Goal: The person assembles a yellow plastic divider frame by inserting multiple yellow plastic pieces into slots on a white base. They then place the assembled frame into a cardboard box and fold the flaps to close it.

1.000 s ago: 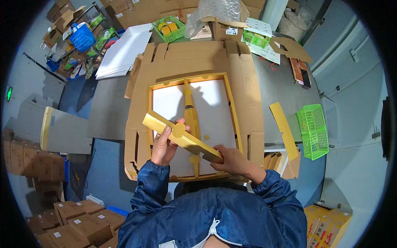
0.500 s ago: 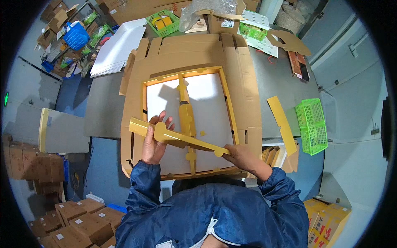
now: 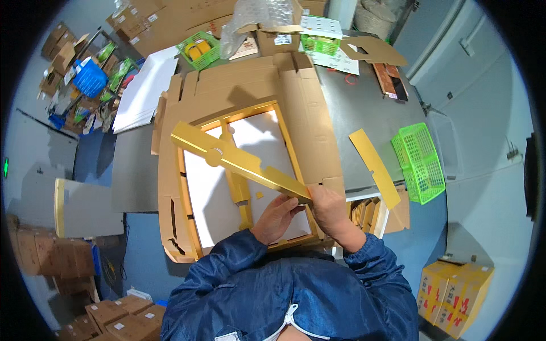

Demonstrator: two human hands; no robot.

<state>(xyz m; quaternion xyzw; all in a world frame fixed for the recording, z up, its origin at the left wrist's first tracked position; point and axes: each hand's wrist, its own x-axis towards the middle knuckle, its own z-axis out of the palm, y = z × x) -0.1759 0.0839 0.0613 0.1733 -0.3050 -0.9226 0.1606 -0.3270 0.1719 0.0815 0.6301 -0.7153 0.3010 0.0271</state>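
Note:
A long folded gold cardboard strip (image 3: 239, 163) slants above a shallow gold-rimmed box (image 3: 187, 213). My right hand (image 3: 331, 211) is closed around the strip's near right end. Close beside it, my left hand (image 3: 275, 218) pinches the strip's lower edge, with its fingertips partly hidden. The far left end sticks out unsupported. Inside the box, a gold divider (image 3: 239, 190) runs over the white base (image 3: 207, 199), partly covered by the raised strip. A small gold scrap (image 3: 260, 195) lies on that base.
Flattened brown cardboard (image 3: 318, 131) lies beneath the box on a grey table (image 3: 364, 102). To the right are a flat gold strip (image 3: 375, 167) and a green basket (image 3: 420, 165). White sheets (image 3: 145, 91) are stacked at the far left, near a green basket (image 3: 198, 50) holding yellow things.
My left hand has left the strip's left end and come right, close to my right hand. The strip now slants more steeply, its left end farther away. The whole view has shifted.

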